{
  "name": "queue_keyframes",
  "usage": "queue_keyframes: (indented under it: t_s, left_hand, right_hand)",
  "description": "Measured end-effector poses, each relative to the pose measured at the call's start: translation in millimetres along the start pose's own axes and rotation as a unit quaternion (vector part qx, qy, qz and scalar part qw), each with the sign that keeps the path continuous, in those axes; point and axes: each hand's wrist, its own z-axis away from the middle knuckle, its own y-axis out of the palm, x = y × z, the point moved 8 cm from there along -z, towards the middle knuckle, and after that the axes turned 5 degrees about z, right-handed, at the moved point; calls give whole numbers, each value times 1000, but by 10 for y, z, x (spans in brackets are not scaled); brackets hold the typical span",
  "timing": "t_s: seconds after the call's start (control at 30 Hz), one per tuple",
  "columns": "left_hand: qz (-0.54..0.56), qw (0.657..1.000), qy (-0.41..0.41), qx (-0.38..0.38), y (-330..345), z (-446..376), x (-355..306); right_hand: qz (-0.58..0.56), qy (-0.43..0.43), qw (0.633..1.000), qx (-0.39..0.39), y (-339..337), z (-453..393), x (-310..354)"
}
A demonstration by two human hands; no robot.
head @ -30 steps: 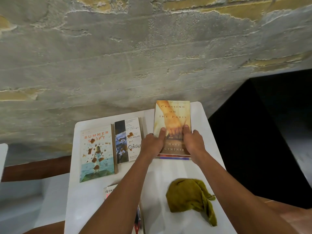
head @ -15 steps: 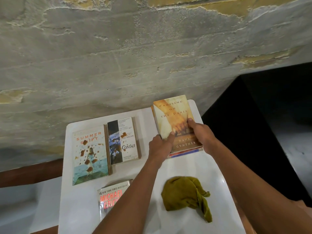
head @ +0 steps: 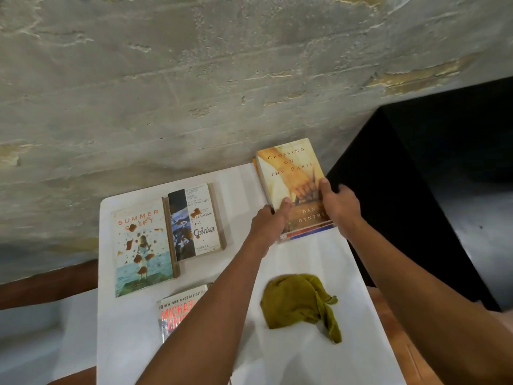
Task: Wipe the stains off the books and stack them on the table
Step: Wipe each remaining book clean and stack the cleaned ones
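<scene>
Table (head: 319, 259) in white carrying the lot: stained "Summer Swift" (head: 143, 245) and "Contact" (head: 195, 220) lying flat side by side at far left, a Michael Crichton paperback (head: 177, 312) nearer, olive rag (head: 299, 301) crumpled near right. "Crossing on the Paris" (head: 291, 179) topping the far-right stack, likely light, stiff enough, slick-covered, best gripped along both long edges. Left hand (head: 266, 220) and right hand (head: 340, 207) curling over opposite edges, thumbs pressing down on the cover.
</scene>
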Motion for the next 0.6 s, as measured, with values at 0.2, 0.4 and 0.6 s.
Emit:
queue_keyframes:
  t_s: [0.2,0.4,0.6]
  left_hand:
    - [-14,997,36,-59,-359,330,-96]
    - [60,986,115,-103,-650,809,23]
    - [57,978,122,-157,-689,1185,412]
  right_hand:
    - [48,-352,932,-77,-60,1135,82]
    - [415,-279,845,189,572,1412,-853]
    - [314,-223,894,231,504,1496,-1130]
